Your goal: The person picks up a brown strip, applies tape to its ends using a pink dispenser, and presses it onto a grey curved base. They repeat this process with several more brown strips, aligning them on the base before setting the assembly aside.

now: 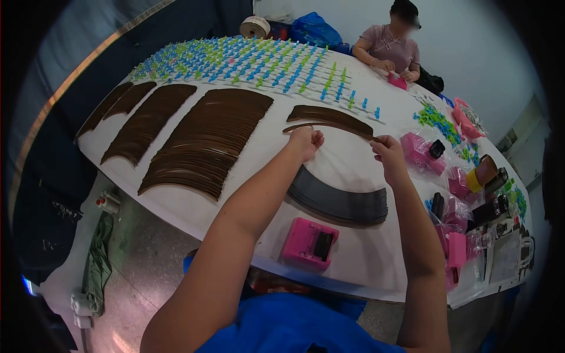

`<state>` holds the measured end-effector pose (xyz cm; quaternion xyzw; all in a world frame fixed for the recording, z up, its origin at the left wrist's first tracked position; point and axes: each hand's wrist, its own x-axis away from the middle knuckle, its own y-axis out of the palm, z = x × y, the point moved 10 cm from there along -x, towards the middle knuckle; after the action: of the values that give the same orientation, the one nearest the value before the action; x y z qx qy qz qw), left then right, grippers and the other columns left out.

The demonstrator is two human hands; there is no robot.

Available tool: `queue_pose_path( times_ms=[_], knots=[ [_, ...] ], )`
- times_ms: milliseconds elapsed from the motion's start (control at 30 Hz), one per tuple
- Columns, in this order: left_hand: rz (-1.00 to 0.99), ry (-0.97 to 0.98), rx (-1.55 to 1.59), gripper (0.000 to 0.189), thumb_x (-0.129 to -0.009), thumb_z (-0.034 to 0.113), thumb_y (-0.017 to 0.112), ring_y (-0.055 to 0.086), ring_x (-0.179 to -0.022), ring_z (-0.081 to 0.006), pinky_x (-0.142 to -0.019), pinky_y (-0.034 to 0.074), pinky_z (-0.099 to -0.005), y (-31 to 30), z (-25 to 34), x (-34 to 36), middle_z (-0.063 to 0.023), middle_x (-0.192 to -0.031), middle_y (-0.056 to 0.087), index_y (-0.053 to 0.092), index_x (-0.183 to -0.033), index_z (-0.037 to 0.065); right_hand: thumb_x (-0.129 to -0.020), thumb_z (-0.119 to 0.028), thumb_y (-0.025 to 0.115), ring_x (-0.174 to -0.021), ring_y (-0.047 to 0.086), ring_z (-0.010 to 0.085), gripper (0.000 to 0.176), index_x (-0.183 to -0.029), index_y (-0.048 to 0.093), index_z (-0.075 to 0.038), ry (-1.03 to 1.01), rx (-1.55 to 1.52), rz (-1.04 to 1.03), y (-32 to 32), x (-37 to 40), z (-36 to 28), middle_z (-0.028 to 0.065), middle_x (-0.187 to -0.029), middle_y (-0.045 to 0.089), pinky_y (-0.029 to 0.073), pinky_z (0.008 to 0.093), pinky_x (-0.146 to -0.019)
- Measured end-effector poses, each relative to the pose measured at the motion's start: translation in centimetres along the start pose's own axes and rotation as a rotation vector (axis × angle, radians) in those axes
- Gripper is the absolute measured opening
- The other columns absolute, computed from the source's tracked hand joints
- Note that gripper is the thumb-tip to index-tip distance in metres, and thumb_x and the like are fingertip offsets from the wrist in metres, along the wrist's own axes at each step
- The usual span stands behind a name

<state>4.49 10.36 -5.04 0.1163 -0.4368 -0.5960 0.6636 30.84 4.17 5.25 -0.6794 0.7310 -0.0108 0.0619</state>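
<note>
So I'll use the black curved stack (341, 201) as the reference point. Closest in, right below it near the table's front edge, there's a chunky pink box (310, 243) with a black part set in its side.

Just past the black curved stack are both hands and the brown strip (315, 123). The right hand (387, 154), beyond the stack's right end, has thumb and forefinger pinching the strip's right tip. The left hand (306, 143), beyond the stack's left end, sits at the other end of the strip, fingers curled in. Honestly can't tell whether those fingers are clamped on it or just resting against it. The strip runs between the two hands, with a bit of its left tip poking out past the left hand.

Looks-wise it's skinny, dark brown and gently bowed, middle arching away from the wearer. Right behind it, on the far side from the black curved stack, is a short brown stack (329, 117) with the same curve, so close I can't make out a gap toward the right end.

Off to the left of the black curved stack there's a wide brown spread (206, 138) of overlapping curved pieces. Way beyond it are rows of blue and green clips (235, 62), and far off to the right a co-worker (391, 50) has both hands at a small pink piece (398, 82).
</note>
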Motion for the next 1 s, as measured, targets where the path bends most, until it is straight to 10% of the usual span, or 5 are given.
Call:
queue_pose_path(
  times_ms=[133, 200, 300, 533, 1000],
  knots=[
    [0.033, 0.052, -0.274, 0.016, -0.094, -0.004, 0.05, 0.067, -0.08, -0.028, -0.078, 0.062, -0.039, 0.2, -0.2, -0.1, -0.0149, -0.092, 0.064, 0.061, -0.106, 0.0, -0.093, -0.016, 0.078, -0.085, 0.059, 0.0066, 0.016, -0.105, 0.07, -0.008, 0.029, 0.132, 0.002, -0.8, -2.5, 2.4, -0.0024, -0.093, 0.067, 0.047, 0.0274, -0.075],
    [-0.164, 0.585, -1.597, 0.022, -0.09, 0.003, 0.057, 0.069, -0.092, -0.0383, -0.086, 0.06, -0.0482, 5.1, 2.3, 3.6, -0.0198, -0.102, 0.066, 0.064, -0.111, -0.001, -0.092, -0.017, 0.079, -0.084, 0.058, 0.0081, 0.021, -0.107, 0.071, -0.007, -0.01, 0.183, 0.01, -1.5, -4.1, 4.1, -0.0015, -0.092, 0.067, 0.047, 0.0276, -0.075],
    [-0.122, 0.821, -1.91, 0.027, -0.088, 0.01, 0.061, 0.065, -0.107, -0.0451, -0.095, 0.056, -0.0547, 6.1, 1.4, 6.8, -0.0218, -0.118, 0.064, 0.066, -0.112, -0.001, -0.088, -0.02, 0.08, -0.08, 0.064, 0.0163, 0.029, -0.108, 0.071, -0.002, 0.099, 0.356, -0.012, -1.9, -5.5, 6.6, 0.0052, -0.09, 0.071, 0.053, 0.0325, -0.076],
    [-0.131, 0.848, -2.053, 0.028, -0.093, 0.011, 0.055, 0.061, -0.117, -0.0427, -0.099, 0.054, -0.0542, 5.3, 1.0, 6.3, -0.0205, -0.128, 0.06, 0.065, -0.117, 0.001, -0.078, -0.029, 0.083, -0.115, 0.063, 0.0386, 0.048, -0.12, 0.07, -0.01, -0.058, 0.94, 0.344, -2.7, -2.8, 4.5, 0.019, -0.125, 0.064, 0.054, 0.0476, -0.098],
    [-0.084, 0.811, -2.102, 0.042, -0.1, 0.026, 0.055, 0.064, -0.114, -0.0426, -0.097, 0.054, -0.0557, 5.9, 0.9, 4.4, -0.019, -0.136, 0.058, 0.055, -0.133, 0.001, -0.089, -0.063, 0.071, -0.134, 0.052, 0.0401, 0.074, -0.149, 0.059, -0.02, 0.06, 1.175, -0.055, 3.1, 0.5, 3.5, 0.0205, -0.141, 0.054, 0.041, 0.0587, -0.109]
  ],
)
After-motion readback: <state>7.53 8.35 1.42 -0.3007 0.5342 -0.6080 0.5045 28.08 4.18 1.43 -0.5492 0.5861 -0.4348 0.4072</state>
